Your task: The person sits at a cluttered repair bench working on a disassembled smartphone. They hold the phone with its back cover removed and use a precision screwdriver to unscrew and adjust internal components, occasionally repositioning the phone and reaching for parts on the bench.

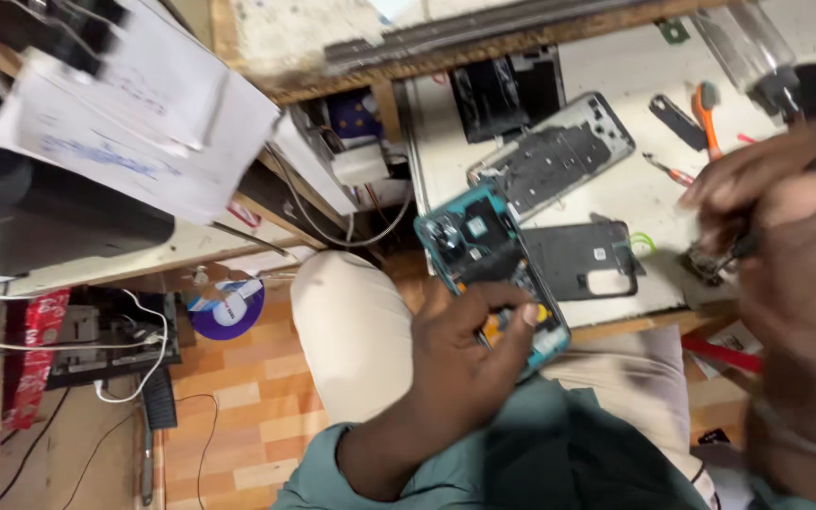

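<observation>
Opened teal phone (488, 269) gripped in left hand (460, 354), right hand (786, 246) blurred, pinching a dark tool (743, 247), over workbench (635, 179)

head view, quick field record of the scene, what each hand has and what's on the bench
left hand: holds opened teal phone, back cover off, thumb on its lower end
right hand: blurred, raised at bench edge; what it grips is unclear
white bench: grey phone frame, black inner cover, orange-handled tool
floor: wood-pattern, cables
</observation>
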`<state>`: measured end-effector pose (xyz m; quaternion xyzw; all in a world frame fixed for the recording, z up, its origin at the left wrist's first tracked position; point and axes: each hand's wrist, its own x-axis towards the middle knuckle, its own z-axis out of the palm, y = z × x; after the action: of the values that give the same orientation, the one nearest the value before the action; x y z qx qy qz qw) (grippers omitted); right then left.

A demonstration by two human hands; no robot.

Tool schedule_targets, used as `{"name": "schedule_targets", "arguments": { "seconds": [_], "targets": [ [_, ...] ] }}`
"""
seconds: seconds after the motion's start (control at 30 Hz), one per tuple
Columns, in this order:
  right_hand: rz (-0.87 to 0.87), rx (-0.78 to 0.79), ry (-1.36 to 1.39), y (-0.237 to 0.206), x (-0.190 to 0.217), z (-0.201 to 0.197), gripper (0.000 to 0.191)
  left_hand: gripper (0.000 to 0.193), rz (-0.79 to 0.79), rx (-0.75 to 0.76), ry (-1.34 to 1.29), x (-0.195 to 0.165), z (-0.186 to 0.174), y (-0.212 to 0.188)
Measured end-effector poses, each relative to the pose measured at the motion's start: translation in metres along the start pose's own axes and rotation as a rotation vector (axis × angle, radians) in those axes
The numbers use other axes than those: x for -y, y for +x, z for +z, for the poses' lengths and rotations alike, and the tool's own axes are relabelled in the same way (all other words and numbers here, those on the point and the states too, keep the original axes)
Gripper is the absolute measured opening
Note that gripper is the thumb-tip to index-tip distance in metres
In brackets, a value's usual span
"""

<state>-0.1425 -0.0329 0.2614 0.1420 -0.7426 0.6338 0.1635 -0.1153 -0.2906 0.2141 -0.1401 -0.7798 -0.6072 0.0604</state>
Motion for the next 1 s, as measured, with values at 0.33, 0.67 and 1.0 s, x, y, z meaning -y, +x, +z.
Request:
{"name": "schedule_targets", "arguments": {
  "seconds": [0.33, 0.67, 1.0],
  "targets": [
    [0.032, -0.123, 0.53, -0.077, -0.079, 0.005, 0.025, 0.011, 0.115, -0.059, -0.092, 0.004, 0.033, -0.021],
    [-0.001, 0.012, 0.409, -0.08, -0.068, 0.005, 0.027, 0.014, 0.123, -0.066, -0.132, 0.006, 0.038, -0.024],
    [-0.029, 0.036, 0.404, -0.08, -0.072, 0.004, 0.027, 0.013, 0.121, -0.069, -0.086, 0.008, 0.04, -0.024]
  ]
}}
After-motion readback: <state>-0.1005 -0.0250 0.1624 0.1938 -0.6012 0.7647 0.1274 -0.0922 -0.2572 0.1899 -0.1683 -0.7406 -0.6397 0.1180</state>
